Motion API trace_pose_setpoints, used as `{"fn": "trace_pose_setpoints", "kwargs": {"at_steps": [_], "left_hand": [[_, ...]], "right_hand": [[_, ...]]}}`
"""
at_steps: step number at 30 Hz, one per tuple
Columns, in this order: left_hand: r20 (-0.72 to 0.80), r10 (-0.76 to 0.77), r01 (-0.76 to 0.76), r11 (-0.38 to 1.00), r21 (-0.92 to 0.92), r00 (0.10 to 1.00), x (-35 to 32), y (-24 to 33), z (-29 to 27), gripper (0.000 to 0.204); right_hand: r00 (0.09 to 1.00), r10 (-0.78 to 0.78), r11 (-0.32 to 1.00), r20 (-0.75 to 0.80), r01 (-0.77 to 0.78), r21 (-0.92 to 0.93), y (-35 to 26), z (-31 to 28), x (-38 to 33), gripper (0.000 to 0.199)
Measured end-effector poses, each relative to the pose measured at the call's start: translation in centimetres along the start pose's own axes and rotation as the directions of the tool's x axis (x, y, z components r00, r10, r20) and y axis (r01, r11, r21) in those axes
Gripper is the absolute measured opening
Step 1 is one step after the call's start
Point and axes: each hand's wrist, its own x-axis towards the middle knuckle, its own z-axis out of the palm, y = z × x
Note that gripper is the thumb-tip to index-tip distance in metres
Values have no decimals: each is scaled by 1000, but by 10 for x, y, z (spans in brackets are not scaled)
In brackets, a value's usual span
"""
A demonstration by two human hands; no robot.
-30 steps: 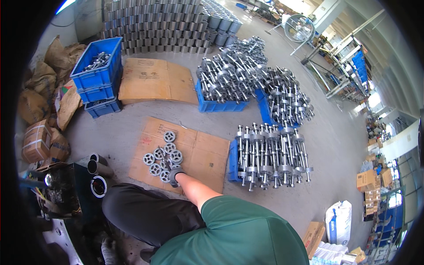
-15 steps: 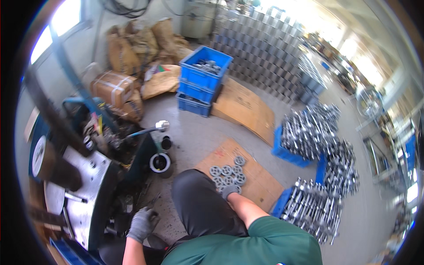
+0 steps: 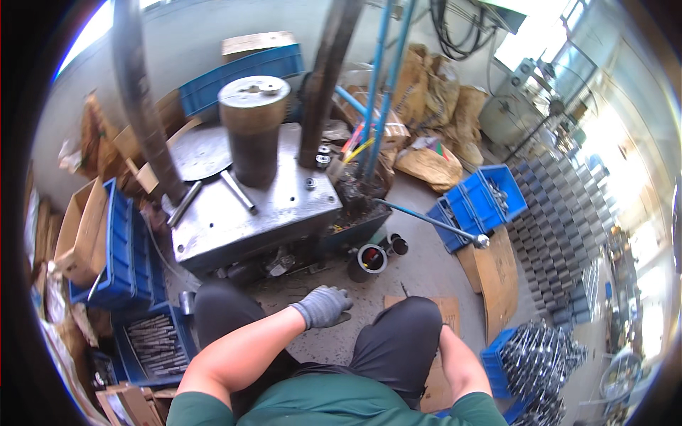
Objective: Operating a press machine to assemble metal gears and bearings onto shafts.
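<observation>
My left hand (image 3: 323, 307), in a grey knitted glove, hovers above the floor between my knees and the front of a steel press table. Its fingers are curled in, and whatever may be inside them is hidden. My right forearm reaches down outside my right knee, which hides the hand. Past that knee lies a flat cardboard sheet (image 3: 449, 309), mostly covered by my leg. On the press table (image 3: 263, 226) stand a thick steel cylinder (image 3: 254, 135) and a small ring-shaped part (image 3: 310, 183). Two short metal bars (image 3: 238, 192) lie near the cylinder.
A dark-lined round pot (image 3: 369, 263) stands on the floor ahead. Blue crates (image 3: 477, 199) are stacked at the right, beside piled metal tubes (image 3: 561, 227). Shiny rod parts (image 3: 543, 362) fill bins at lower right. At left, another blue bin (image 3: 153, 341) holds metal rods.
My view has swung left toward the press table. My left hand has risen forward from beside my left leg. The wheel-shaped parts and my right hand on them have dropped out of sight.
</observation>
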Motion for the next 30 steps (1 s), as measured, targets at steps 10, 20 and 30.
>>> {"fn": "trace_pose_setpoints", "kwargs": {"at_steps": [10, 20, 30], "left_hand": [[-671, -369, -162, 792, -589, 643, 31, -7, 25, 45], [-129, -774, -542, -305, -783, 620, -28, -19, -7, 11], [14, -816, -498, -366, -787, 578, -13, -40, -3, 14]], "right_hand": [[817, -573, 807, 66, 548, 218, -290, -232, -92, 32], [364, -900, 428, -238, 648, -629, -337, -356, -216, 29], [827, -561, 805, -34, 536, -254, -271, -397, -164, 47]]}}
